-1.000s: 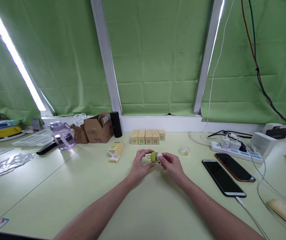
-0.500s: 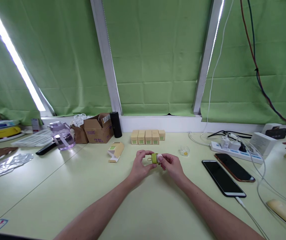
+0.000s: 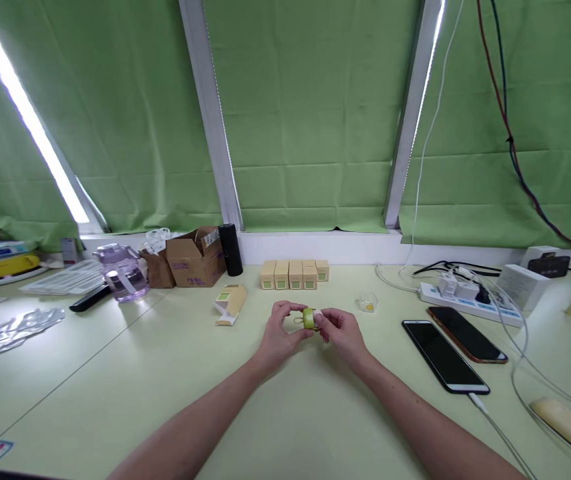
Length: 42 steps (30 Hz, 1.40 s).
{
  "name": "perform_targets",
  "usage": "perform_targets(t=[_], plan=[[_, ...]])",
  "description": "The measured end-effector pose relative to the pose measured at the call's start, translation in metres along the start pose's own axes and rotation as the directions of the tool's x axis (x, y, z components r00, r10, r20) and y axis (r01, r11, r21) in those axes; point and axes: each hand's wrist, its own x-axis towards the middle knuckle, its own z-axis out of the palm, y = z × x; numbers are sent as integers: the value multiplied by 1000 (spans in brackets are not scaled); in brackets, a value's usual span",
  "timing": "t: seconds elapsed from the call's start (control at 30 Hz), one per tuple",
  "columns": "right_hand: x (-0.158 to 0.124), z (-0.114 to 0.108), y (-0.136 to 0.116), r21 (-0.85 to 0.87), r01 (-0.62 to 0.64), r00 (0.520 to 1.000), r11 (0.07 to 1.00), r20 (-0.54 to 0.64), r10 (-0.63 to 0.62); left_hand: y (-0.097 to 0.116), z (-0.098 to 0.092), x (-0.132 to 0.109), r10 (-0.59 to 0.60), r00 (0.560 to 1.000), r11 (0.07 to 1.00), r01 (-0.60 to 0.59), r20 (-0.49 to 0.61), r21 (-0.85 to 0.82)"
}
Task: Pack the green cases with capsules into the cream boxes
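Over the middle of the table, my left hand [image 3: 281, 328] grips a small olive-green case with a loop [image 3: 308, 319] between thumb and fingertips. The loop points left, towards my palm. At the case's right end, the fingers of my right hand [image 3: 340, 331] are closed on a whitish part [image 3: 317, 316] that is mostly covered by them. Whether this part is joined to the case I cannot tell. To the left lies an opened cardboard box [image 3: 231, 303] on its side. Behind my hands stand several small tan boxes [image 3: 295, 275] with green-edged labels.
A clear plastic piece [image 3: 366, 303] lies right of my hands. Two phones [image 3: 445, 357] [image 3: 467, 333], a power strip [image 3: 470, 303] and loose cables are at the right. A purple jug [image 3: 122, 273], carton [image 3: 198, 259], black cylinder [image 3: 230, 250] and plastic bags [image 3: 20, 329] are at the left.
My right fingers have shifted slightly, and less of the whitish part shows beside the case. Other people's hands at the left and right edges have gone out of view.
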Motion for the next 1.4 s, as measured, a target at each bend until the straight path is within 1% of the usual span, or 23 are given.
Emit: perform_targets(t=[0.27,0.43,0.6,0.67,0.8,0.93,1.0,1.1,1.2,1.3,1.37,1.4], plan=[[-2,1,2,-11,-2,1000,1000,2,2,1,2,-1,-1,1000,1000,1,-5,4],[-2,2,5,19,7,1000,1000,-8,-7,2,4,-2,-19,1000,1000,19,-10,-5],[1,2,8,45,1,1000,999,-5,-1,3,8,-4,-26,1000,999,26,-11,20],[1,2,8,51,0,1000,999,-23,1,4,10,-6,0,1000,999,1,-29,43],[-1,4,7,80,-3,999,997,-47,6,8,14,-12,89,995,989,-84,-43,118],[-5,9,8,133,7,998,991,-68,3,13,16,-17,190,982,966,-190,13,178],[-7,12,9,143,0,998,990,-64,10,14,16,-19,207,978,962,-208,27,174],[-8,14,10,150,-15,1000,989,-24,19,13,16,-18,168,986,979,-169,23,112],[-9,12,9,107,13,1000,994,3,-13,10,15,-13,68,998,997,-68,15,-28],[-9,7,7,-72,98,994,993,-33,-100,8,13,-8,-46,998,969,53,37,-241],[-10,3,5,-235,178,979,955,-58,-197,8,11,-5,-98,993,928,115,64,-354],[-11,2,5,-318,227,966,920,-49,-255,8,11,-5,-114,991,910,134,76,-393]])
